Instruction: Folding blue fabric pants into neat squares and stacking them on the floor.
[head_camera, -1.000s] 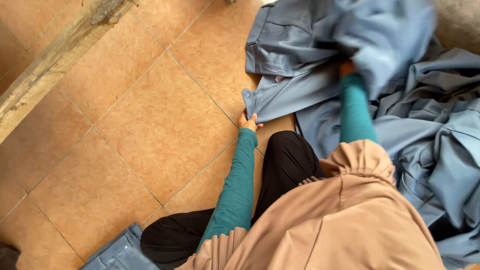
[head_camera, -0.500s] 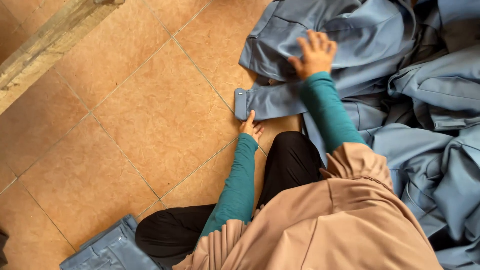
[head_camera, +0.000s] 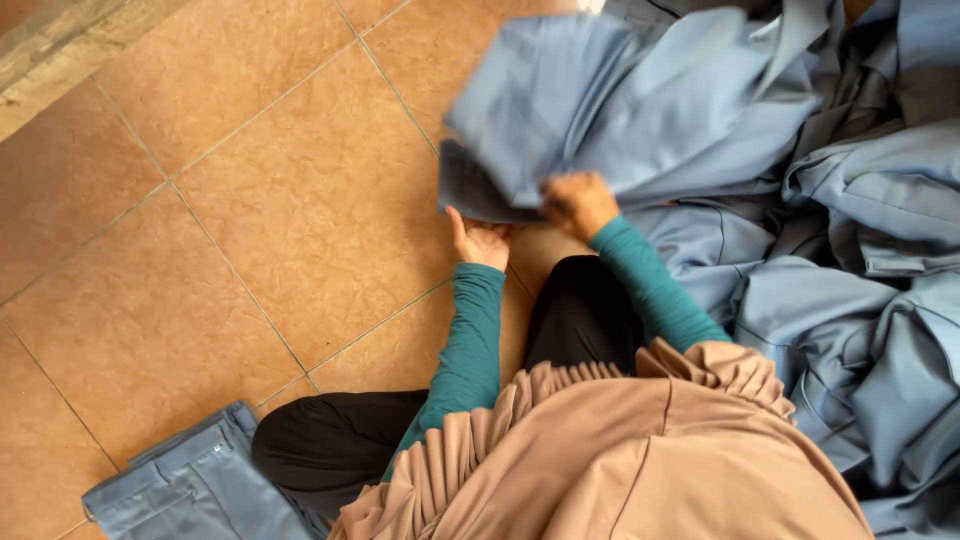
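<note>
Right hand (head_camera: 578, 203) fisted on the edge of a blue garment (head_camera: 640, 110), lifted off the tiled floor (head_camera: 300, 200) and motion-blurred. Left hand (head_camera: 482, 240) at the garment's lower corner by the floor, fingers curled under the cloth; grip not clear. Pile of blue clothes (head_camera: 860, 300) to the right, folded blue piece (head_camera: 190, 490) bottom left.

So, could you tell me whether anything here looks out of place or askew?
Nothing looks damaged or spilled. The blue garments lie in a rumpled heap rather than stacked, and one folded blue piece sits apart on the tiled floor. The garment at the right hand is motion-blurred; the left hand is beneath its edge.
</note>
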